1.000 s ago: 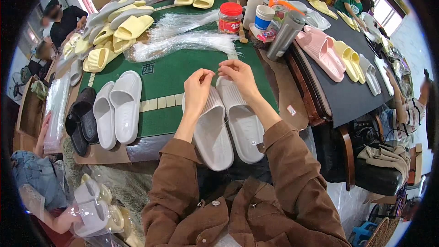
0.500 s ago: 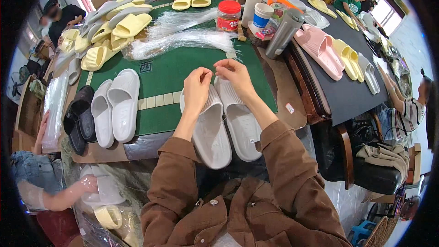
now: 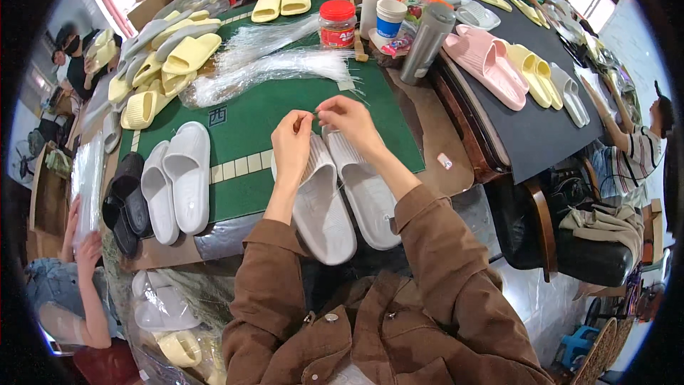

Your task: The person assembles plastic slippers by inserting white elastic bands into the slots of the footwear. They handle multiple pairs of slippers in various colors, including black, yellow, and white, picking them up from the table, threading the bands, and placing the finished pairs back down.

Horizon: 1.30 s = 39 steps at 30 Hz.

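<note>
A pair of light grey slippers (image 3: 324, 221) lies in front of me at the near edge of the green mat, toes pointing away. Over their ribbed straps, my left hand (image 3: 291, 146) and my right hand (image 3: 350, 125) meet almost fingertip to fingertip. Both hands are closed in a pinch; whatever they hold is too thin to make out. Left of them lie another grey pair (image 3: 187, 178) and a black pair (image 3: 128, 196). Beyond my hands, bundles of thin clear plastic strands (image 3: 274, 75) spread across the green mat (image 3: 239, 142).
Yellow and grey slippers (image 3: 167, 57) are heaped at the far left. A red-lidded jar (image 3: 337, 25), a paper cup (image 3: 390, 20) and a steel tumbler (image 3: 429, 44) stand at the back. Pink slippers (image 3: 488, 64) lie on the dark table at right. Co-workers sit around.
My fingertips have come slightly closer together over the grey slippers. At lower left, a co-worker's hand has moved from the bagged slippers up to the clear plastic bundle. The view has shifted slightly.
</note>
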### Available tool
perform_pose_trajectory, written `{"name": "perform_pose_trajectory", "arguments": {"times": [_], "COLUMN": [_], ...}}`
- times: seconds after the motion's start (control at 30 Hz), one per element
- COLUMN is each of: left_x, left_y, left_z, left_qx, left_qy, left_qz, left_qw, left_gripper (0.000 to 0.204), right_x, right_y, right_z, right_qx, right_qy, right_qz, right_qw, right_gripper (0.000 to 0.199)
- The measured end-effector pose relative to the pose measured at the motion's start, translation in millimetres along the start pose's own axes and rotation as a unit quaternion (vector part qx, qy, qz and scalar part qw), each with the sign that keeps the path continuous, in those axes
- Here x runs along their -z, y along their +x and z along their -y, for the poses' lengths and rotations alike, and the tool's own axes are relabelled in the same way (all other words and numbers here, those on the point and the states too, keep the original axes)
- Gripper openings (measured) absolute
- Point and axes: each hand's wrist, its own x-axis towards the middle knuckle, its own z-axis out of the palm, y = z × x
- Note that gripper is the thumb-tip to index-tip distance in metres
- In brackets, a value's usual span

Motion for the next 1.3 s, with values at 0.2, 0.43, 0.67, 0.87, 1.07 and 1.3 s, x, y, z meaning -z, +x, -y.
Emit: {"name": "perform_pose_trajectory", "arguments": {"times": [0.2, 0.43, 0.67, 0.87, 1.07, 1.3], "left_x": [-5, -5, -4, -3, 2, 1], "left_y": [-3, -3, -4, -6, -2, -3], "left_z": [5, 6, 6, -3, 2, 6], "left_qx": [-0.042, -0.015, -0.047, -0.018, -0.003, -0.012], "left_qy": [0.051, 0.012, 0.040, 0.024, 0.009, 0.005], "left_qz": [-0.020, -0.021, -0.021, 0.020, 0.010, 0.024], "left_qw": [0.998, 1.000, 0.998, 0.999, 1.000, 1.000], "left_gripper": [0.012, 0.015, 0.014, 0.016, 0.017, 0.017], "right_x": [-3, 0, -2, 0, -1, 0], "right_y": [-3, -1, -6, -2, -3, -4], "right_z": [-2, -4, 3, -11, -1, 3], "right_qx": [-0.005, 0.012, -0.021, 0.052, 0.018, -0.025], "right_qy": [0.001, 0.018, 0.014, -0.092, -0.024, -0.013], "right_qz": [-0.014, -0.044, -0.019, -0.004, -0.021, 0.057], "right_qw": [1.000, 0.999, 1.000, 0.994, 0.999, 0.998], "right_gripper": [0.012, 0.012, 0.011, 0.013, 0.015, 0.022]}}
